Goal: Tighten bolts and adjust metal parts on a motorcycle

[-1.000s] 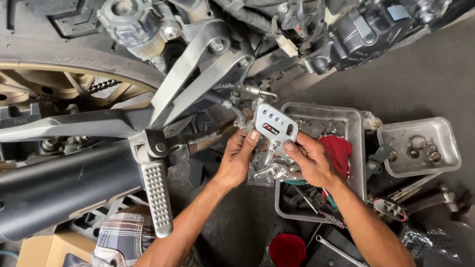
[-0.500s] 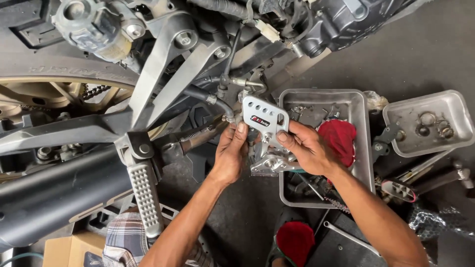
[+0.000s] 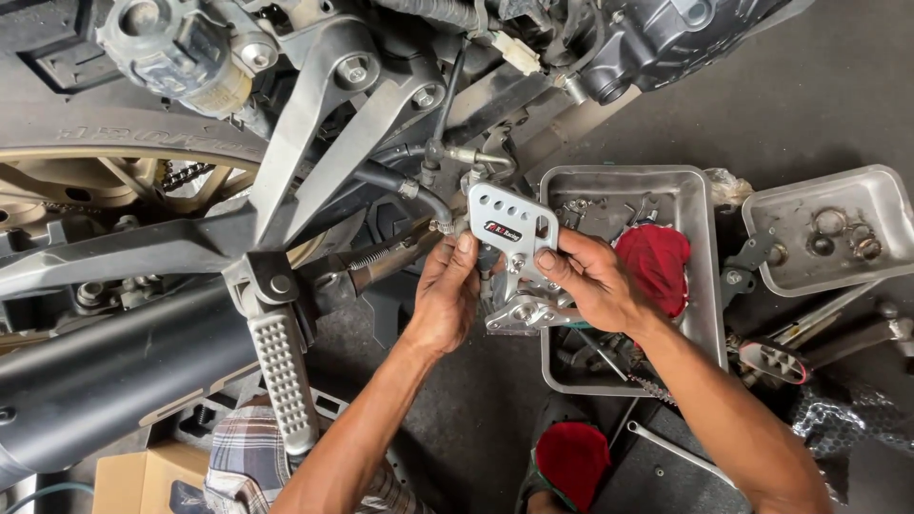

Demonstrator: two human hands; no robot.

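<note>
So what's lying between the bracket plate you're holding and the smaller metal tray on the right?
In the head view, the larger metal tray lies between the silver bracket plate and smaller tray, with a red rag inside it.

You can count two metal trays (image 3: 709,276) (image 3: 771,233), two red cloths (image 3: 657,266) (image 3: 571,457), one silver bracket plate (image 3: 509,228), one ribbed footpeg (image 3: 284,376), one cardboard box (image 3: 138,481) and your two hands (image 3: 446,295) (image 3: 590,281).
</note>
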